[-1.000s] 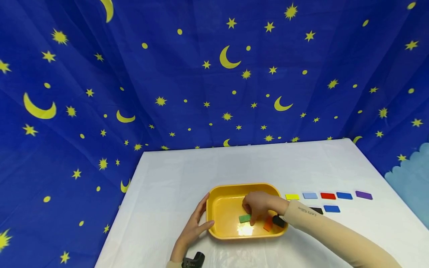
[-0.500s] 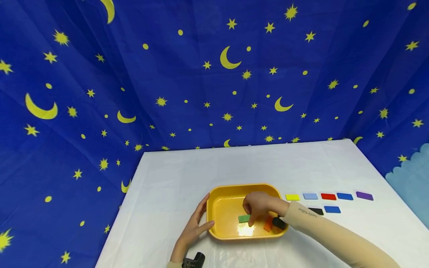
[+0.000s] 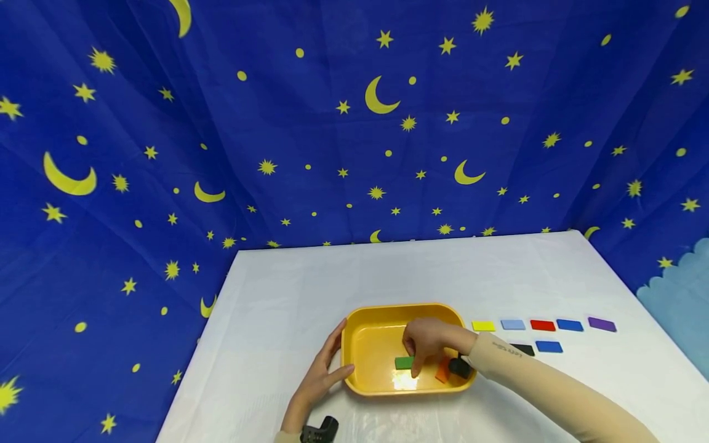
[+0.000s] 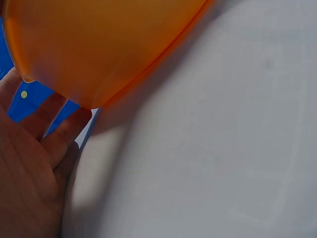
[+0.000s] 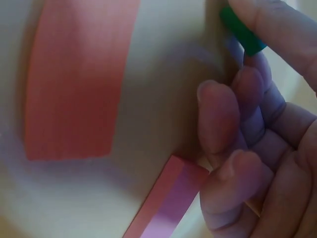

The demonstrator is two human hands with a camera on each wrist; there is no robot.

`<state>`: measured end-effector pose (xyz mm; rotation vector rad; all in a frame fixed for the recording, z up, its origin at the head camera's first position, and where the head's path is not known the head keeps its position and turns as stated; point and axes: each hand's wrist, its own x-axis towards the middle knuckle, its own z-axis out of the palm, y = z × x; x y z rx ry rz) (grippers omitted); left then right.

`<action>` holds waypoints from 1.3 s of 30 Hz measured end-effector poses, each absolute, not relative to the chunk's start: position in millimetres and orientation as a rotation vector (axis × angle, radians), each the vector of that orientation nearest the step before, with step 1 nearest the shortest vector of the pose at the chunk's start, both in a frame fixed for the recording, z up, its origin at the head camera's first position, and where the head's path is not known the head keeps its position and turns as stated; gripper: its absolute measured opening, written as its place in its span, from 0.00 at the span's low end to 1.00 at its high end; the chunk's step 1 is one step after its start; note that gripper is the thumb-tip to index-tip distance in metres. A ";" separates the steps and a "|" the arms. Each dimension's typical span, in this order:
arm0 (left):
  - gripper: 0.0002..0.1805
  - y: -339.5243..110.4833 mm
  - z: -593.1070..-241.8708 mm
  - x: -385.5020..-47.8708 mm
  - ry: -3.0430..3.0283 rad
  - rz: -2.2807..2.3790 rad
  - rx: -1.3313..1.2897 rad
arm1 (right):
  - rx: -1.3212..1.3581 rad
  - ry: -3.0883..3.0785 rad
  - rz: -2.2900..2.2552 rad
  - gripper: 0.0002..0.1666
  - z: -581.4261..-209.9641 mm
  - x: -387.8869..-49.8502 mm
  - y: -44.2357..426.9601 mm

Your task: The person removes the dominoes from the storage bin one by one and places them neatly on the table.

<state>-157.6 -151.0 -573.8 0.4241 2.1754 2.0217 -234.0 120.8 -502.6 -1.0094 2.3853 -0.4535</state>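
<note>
A yellow plastic basin (image 3: 372,344) stands on the white table. My left hand (image 3: 320,376) holds its left end, thumb at the rim and fingers along the outside; the left wrist view shows those fingers touching the basin wall (image 4: 99,44). Inside the basin my right hand (image 3: 429,336) pinches a small green block (image 3: 403,363) between thumb and forefinger. The right wrist view confirms the green block (image 5: 242,30) at the fingertips. An orange block (image 3: 443,370) lies in the basin under my right wrist. A pinkish block (image 5: 171,198) lies by my curled outer fingers.
Right of the basin runs a row of flat blocks: yellow (image 3: 483,326), light blue (image 3: 512,324), red (image 3: 542,325), blue (image 3: 570,325) and purple (image 3: 602,324). Nearer me lie a black block (image 3: 523,349), partly behind my sleeve, and another blue block (image 3: 549,347). A starry curtain (image 3: 310,123) hangs behind.
The green block's visible face has turned a darker green at my right fingertips, with hardly any shift in place. My left hand and the basin have kept their position.
</note>
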 end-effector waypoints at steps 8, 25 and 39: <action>0.42 -151.0 -569.8 -157.6 2.167 2.009 0.406 | -1.015 2.327 -0.503 0.20 -503.8 -237.5 123.8; 0.43 -150.5 -570.1 -158.1 2.168 2.021 0.382 | -0.980 2.283 -0.895 0.06 -486.8 -246.3 139.7; 0.42 -149.5 -560.8 -156.4 2.190 1.999 0.401 | -0.765 2.255 -1.200 0.06 -474.9 -243.9 181.3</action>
